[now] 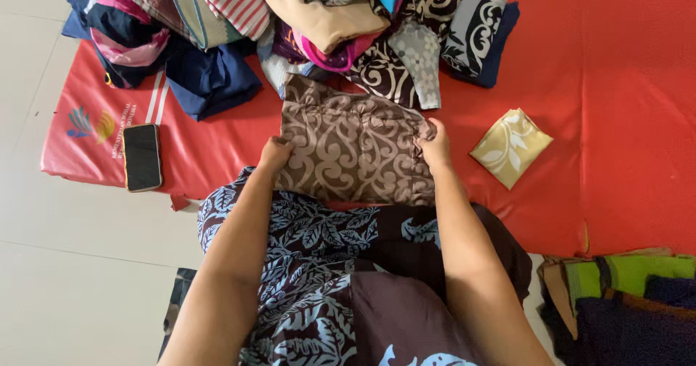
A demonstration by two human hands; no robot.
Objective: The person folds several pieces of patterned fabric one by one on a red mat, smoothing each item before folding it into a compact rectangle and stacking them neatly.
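Red mat (594,83) | both hands, L (275,153) R (436,147), grip brown cloth (353,148) | clothes pile (290,25) behind, phone (142,157) left

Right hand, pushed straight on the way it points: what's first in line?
Likely the clothes pile. The right hand points up-frame along the edge of the brown cloth, and the pile lies just beyond; depth is unclear.

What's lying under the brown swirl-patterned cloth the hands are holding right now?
The brown patterned cloth lies on the red mat, its near edge over the person's lap; left hand and right hand grip its sides. Anything beneath is covered.
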